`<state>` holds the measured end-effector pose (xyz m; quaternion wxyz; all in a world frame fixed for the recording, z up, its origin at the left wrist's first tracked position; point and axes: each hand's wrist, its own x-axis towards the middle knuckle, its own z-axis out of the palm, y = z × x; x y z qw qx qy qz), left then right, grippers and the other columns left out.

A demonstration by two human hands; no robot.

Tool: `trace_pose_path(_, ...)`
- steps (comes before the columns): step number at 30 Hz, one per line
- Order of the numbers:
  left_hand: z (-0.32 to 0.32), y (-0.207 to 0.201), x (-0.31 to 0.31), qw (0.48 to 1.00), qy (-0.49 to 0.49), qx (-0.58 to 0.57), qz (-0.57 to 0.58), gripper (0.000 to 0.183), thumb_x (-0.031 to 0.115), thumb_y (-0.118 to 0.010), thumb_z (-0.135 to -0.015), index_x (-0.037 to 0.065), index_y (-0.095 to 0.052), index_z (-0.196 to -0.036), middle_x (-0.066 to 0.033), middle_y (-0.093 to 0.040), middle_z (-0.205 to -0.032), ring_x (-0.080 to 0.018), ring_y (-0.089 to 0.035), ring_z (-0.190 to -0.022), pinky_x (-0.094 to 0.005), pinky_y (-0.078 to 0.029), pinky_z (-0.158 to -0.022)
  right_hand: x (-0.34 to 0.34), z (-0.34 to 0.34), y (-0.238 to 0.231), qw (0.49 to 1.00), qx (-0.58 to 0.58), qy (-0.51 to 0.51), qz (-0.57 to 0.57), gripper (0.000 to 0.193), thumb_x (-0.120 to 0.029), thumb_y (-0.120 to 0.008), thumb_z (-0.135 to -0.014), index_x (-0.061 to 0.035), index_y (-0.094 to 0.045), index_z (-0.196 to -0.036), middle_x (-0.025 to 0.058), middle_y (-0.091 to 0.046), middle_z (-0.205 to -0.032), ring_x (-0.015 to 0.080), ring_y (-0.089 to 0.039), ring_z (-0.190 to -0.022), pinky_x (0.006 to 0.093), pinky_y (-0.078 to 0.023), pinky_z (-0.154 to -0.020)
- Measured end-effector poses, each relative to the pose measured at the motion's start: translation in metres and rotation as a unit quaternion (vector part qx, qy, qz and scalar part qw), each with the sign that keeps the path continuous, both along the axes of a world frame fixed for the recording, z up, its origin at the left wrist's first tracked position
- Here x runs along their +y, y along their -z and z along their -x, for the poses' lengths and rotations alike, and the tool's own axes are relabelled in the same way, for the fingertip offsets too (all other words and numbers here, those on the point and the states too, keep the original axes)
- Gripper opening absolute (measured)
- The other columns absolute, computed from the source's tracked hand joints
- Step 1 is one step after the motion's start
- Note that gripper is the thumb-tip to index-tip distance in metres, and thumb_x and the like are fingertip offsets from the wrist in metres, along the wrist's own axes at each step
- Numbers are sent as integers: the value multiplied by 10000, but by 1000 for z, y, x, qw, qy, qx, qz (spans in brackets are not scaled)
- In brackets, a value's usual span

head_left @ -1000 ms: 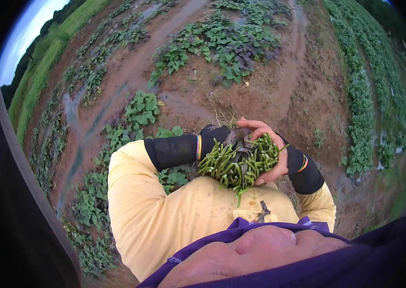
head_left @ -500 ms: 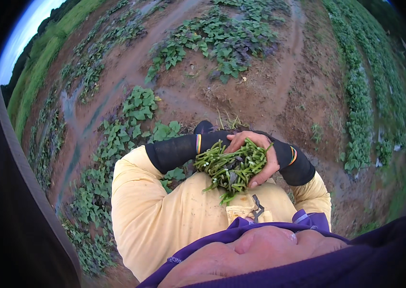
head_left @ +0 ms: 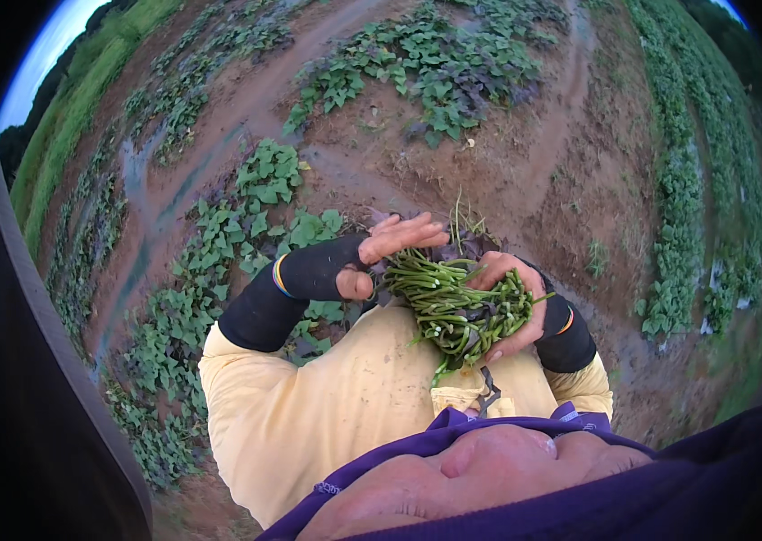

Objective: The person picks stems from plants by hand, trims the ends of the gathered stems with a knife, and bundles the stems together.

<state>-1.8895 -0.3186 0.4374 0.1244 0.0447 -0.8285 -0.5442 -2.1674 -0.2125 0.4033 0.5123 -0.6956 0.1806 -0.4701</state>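
Your right hand (head_left: pixel 514 302) cups bundle of green stems (head_left: pixel 457 307) against chest — left hand (head_left: pixel 387 248) spread flat beside it, gripping nothing. Loose hold — stems could slip, drop onto mud (head_left: pixel 525 171) beyond hands.

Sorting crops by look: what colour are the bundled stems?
Green stems, clearest in the head view, held in the right hand.

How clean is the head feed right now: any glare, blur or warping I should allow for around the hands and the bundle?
Head view: soft, even daylight, no glare or hard shadows. The bundle of green stems in the right hand is sharp; the left hand, open beside it, is slightly soft. Fisheye bends the crop rows toward the rim, and a dark vignette cuts off the corners.
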Motion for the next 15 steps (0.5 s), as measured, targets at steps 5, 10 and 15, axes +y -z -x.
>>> trace_pose_path(5,21,23,56,992,-114,40,34,1393,693,-812,-469,-29,-154,-1462,-207,-328,-1427,-326,-270,-1357,-457,-177,-1093,-4,4,7,1000,-8,17,9,716,-257,-929,-469,-34,-529,-1019,105,-587,-968,209,-547,-879,334,-426,-787)
trace_pose_path(10,69,65,38,952,-157,243,101,1432,577,-895,-398,11,-125,-1464,-169,-343,-1362,-302,-316,-1301,-440,-239,-1078,-14,11,26,981,-106,27,-157,707,-218,-873,-504,-34,-490,-1068,93,-556,-1051,196,-536,-967,329,-411,-879)
trace_pose_path(15,105,79,38,910,-58,380,-152,1416,314,-945,-481,51,33,-1472,-191,-176,-1511,-288,-171,-1419,-428,-171,-1138,-28,9,14,974,-130,28,-184,743,-206,-831,-572,-40,-451,-1188,97,-541,-1169,204,-522,-1082,342,-387,-973)
